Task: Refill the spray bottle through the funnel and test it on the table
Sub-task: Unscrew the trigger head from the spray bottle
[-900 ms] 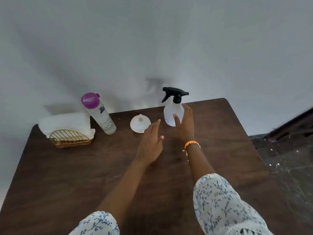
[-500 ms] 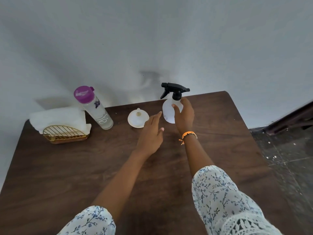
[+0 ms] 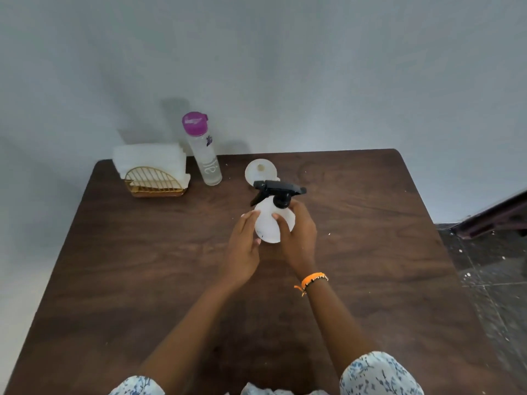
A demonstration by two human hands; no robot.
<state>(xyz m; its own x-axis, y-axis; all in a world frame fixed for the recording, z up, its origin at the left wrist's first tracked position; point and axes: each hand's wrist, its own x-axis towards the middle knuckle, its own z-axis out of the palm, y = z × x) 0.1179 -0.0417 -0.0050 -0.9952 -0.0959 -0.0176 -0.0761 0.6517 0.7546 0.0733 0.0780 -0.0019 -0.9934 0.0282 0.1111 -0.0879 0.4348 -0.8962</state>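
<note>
Head view: both hands at a white spray bottle [image 3: 267, 225] near the middle of the dark wooden counter [image 3: 142, 266].
The right hand [image 3: 299, 238] grips the bottle's body just under its black trigger head; the left hand [image 3: 242, 246] rests straight fingers against its other side. Behind it lies the white funnel [image 3: 260, 171], with a purple-capped bottle [image 3: 203, 149] and a napkin holder [image 3: 154, 173] further left.

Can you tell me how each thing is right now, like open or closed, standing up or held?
White plastic spray bottle: black trigger top on, held.
Right hand: grip curled round the bottle.
Left hand: fingers straight, touching the bottle's side.
White funnel: lying wide end down, spout up.
Clear bottle with purple cap: upright, capped.
Gold wire napkin holder: full of napkins.
</note>
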